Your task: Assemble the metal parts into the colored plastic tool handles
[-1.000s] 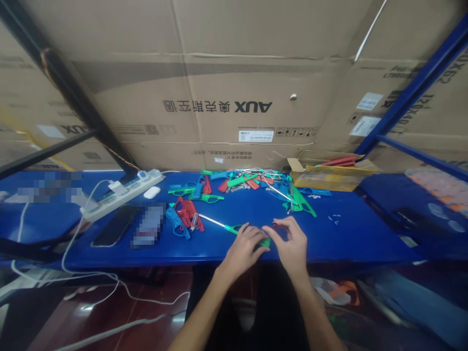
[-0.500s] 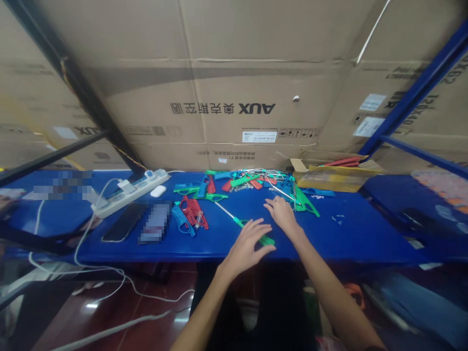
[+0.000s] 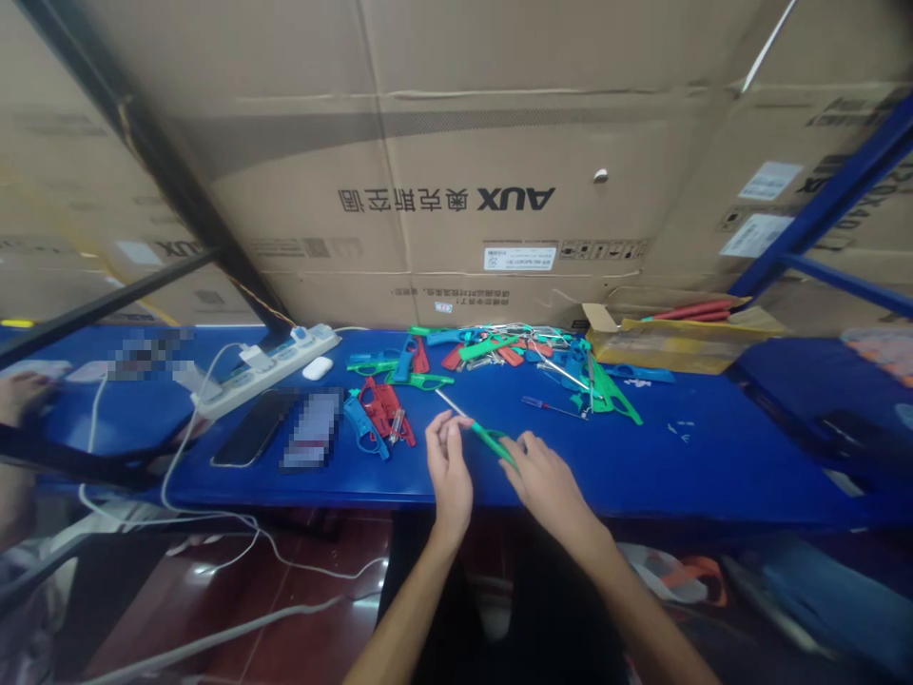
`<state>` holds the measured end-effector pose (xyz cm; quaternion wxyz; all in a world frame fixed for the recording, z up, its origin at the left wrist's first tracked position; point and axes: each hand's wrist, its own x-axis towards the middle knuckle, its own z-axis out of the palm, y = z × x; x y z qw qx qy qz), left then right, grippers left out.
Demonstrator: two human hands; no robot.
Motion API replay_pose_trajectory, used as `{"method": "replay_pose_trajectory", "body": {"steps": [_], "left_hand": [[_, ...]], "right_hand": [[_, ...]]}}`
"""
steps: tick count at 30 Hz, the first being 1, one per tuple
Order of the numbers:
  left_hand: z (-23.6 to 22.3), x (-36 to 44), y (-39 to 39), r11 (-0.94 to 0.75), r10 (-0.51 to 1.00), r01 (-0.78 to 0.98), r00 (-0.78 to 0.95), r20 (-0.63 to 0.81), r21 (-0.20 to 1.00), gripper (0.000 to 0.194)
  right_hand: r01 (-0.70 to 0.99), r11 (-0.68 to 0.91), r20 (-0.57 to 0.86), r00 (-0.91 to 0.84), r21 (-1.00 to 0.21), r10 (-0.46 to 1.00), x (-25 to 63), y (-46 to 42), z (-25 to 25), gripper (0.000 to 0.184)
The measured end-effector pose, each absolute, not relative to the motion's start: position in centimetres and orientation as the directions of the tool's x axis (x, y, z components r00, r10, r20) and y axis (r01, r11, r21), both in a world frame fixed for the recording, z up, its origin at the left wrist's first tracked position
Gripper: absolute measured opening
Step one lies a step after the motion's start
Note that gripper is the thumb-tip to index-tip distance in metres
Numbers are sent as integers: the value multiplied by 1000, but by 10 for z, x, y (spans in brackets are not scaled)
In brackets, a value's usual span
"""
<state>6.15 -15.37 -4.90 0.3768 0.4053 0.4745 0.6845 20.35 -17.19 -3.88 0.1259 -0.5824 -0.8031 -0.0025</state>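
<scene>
A green long-nosed lighter (image 3: 492,441) with a thin metal tube lies slantwise between my hands, just over the blue table. My right hand (image 3: 548,476) is closed round its green handle and covers the rear end. At the front of the handle, where the tube begins, the fingers of my left hand (image 3: 451,466) are bent against it. A small screwdriver (image 3: 549,406) rests on the table beyond my right hand. Red lighter shells (image 3: 383,409) and a blue shell (image 3: 365,428) lie to the left, beside a small clear part (image 3: 397,425).
Behind is a heap of coloured lighter parts (image 3: 499,347). An open carton (image 3: 677,344) with red pieces stands at the back right. Left are two phones (image 3: 253,433), a white case (image 3: 318,368) and a power strip (image 3: 275,366) with cables. Another person's hand (image 3: 25,395) shows at the far left.
My right hand has come back from the screwdriver, now visible on the table, to the green lighter's handle. My left hand has shifted from over the handle to its front end.
</scene>
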Motion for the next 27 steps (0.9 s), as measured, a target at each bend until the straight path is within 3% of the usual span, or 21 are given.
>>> {"method": "replay_pose_trajectory", "body": {"steps": [3, 6, 11, 13, 17, 27], "left_hand": [[-50, 62, -153, -279, 904, -157, -374, 205, 947, 27], [-53, 62, -148, -223, 955, -170, -235, 180, 960, 27], [-58, 60, -140, -145, 989, -130, 2, 147, 981, 30], [-59, 60, -140, -140, 988, -82, 49, 144, 987, 32], [-59, 59, -140, -144, 984, 7, 106, 143, 990, 36], [-58, 59, -141, -146, 974, 60, 181, 133, 987, 35]], "right_hand": [[931, 200, 182, -149, -306, 972, 217, -163, -33, 31], [909, 113, 219, -25, -400, 975, 235, -154, -32, 35], [896, 126, 316, 17, -426, 949, 243, -145, -43, 24], [887, 86, 299, 60, -453, 952, 240, -144, -47, 29], [886, 29, 255, 101, -463, 962, 235, -142, -48, 39], [918, 11, 211, 80, -397, 974, 233, -139, -39, 22]]}}
